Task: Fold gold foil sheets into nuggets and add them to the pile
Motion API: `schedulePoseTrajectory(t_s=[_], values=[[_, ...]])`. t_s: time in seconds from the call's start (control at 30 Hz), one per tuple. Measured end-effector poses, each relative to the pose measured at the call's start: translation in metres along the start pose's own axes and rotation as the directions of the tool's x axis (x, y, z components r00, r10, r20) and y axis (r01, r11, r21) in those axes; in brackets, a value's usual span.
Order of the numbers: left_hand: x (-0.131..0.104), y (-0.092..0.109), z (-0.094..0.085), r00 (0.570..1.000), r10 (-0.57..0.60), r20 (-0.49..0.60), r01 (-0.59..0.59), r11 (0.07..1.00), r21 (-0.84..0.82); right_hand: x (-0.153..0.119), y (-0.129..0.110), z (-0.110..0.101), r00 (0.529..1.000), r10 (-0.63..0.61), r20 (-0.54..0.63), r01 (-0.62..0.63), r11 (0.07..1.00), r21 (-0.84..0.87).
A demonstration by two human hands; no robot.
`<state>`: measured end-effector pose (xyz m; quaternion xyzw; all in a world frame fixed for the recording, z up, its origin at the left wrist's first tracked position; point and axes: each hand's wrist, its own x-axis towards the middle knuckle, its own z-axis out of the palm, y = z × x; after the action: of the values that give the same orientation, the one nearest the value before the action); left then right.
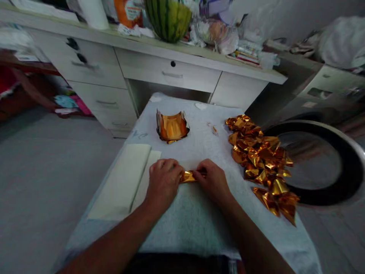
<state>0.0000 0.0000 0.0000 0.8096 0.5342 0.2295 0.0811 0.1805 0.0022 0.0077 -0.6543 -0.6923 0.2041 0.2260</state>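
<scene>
Between my two hands a strip of shiny gold foil paper [188, 176] lies low over the cloth-covered table [199, 217]. My left hand [165, 177] is closed on its left end, and my right hand [211, 178] pinches the right end with thumb and fingers. The ends of the foil are hidden under my fingers. Beyond my hands stands a curved stack of gold foil sheets [172, 127]. To the right lies a heap of folded gold foil pieces [259, 152]. Pale cream paper sheets [122, 179] lie beside my left forearm.
A white drawer cabinet [168, 70] stands behind the table, with a watermelon [168, 19], an orange packet [129, 13] and plastic bags on top. A front-loading washing machine [316, 160] is close on the right. Small scraps [213, 129] lie on the cloth.
</scene>
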Motion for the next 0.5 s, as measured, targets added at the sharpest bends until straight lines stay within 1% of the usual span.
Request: schedulePoseTrajectory(t_s=[0.07,0.13,0.27,0.4,0.5], values=[[0.002,0.000,0.002,0.993,0.091,0.071,-0.092,0.996,0.009,0.001,0.001,0.000,1.000,-0.002,-0.002,0.002,1.000,-0.006],[0.003,0.000,0.003,0.980,0.166,0.113,-0.170,0.985,0.035,0.002,0.002,0.000,1.000,-0.007,-0.004,0.007,1.000,-0.010],[-0.004,0.005,0.003,0.956,0.266,0.122,-0.282,0.948,0.147,0.002,0.003,0.000,1.000,-0.020,-0.005,0.020,1.000,-0.007],[-0.014,0.014,0.003,0.946,0.297,0.129,-0.321,0.915,0.244,0.001,0.006,-0.002,0.999,-0.035,-0.029,0.037,0.998,0.054],[-0.019,0.021,0.002,0.947,0.285,0.151,-0.316,0.911,0.264,-0.001,0.010,-0.005,0.997,-0.045,-0.063,0.051,0.994,0.093]])
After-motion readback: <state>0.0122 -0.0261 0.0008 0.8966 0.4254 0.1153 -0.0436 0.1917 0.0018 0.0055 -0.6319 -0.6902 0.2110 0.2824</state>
